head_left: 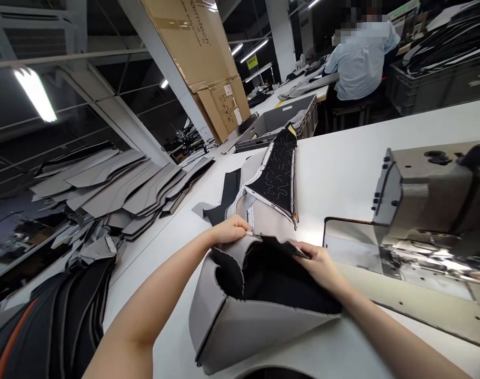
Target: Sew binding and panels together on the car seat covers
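A grey sewn fabric cover [259, 323] with a black inner side lies on the white table before me, its opening facing up. My left hand [231, 230] is closed on the cover's far edge, near a white strip along the seam. On the right, my right hand [315, 258] pinches the dark edge of the same opening between thumb and fingers. Beyond both hands, a black panel [277, 176] with wavy pale stitch lines and a white-edged seam stretches away over the table. Whether that panel is joined to the cover I cannot tell.
A sewing machine [433, 210] stands close on the right. Stacked grey panels [117, 184] lie on the left, with black curved pieces [66, 321] nearer me. Behind are a grey crate [309, 116], a cardboard box [200, 47] and a seated person [360, 63] in a light blue shirt.
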A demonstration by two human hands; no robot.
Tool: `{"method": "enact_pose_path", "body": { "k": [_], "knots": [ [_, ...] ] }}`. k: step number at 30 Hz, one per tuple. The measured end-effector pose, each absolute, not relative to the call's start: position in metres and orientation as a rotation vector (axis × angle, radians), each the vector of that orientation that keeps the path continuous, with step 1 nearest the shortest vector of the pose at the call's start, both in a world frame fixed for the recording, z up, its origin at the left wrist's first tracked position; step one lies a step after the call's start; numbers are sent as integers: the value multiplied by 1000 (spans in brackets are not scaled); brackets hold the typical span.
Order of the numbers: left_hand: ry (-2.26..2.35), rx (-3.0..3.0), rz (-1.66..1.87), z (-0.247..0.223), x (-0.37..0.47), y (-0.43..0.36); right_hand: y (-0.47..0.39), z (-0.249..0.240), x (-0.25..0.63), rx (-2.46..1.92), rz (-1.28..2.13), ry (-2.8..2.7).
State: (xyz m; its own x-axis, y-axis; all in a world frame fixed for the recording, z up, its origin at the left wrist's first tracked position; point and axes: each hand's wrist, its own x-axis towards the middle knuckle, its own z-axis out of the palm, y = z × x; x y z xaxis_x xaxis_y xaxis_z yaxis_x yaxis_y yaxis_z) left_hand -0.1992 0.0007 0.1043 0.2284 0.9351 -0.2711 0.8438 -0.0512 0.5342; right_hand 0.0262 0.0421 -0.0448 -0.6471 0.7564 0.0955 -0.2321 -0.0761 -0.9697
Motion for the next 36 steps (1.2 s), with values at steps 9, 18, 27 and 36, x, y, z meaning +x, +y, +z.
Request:
{"method": "enact_pose_path", "body": {
  "k": [9, 18, 27, 36],
  "knots": [
    [1839, 2526, 227, 89, -192, -24, 43, -44, 35, -523, 2146, -1375],
    [2078, 2943, -371, 72, -142, -86, 35, -44, 31, -707, 1770, -1312],
    [2378, 2530, -494, 26, -120, -43, 26, -57, 27, -842, 1421, -1381],
    [2278, 2674, -320, 42, -124, -39, 25, -53, 26, -958, 1285, -1430]
  ]
}}
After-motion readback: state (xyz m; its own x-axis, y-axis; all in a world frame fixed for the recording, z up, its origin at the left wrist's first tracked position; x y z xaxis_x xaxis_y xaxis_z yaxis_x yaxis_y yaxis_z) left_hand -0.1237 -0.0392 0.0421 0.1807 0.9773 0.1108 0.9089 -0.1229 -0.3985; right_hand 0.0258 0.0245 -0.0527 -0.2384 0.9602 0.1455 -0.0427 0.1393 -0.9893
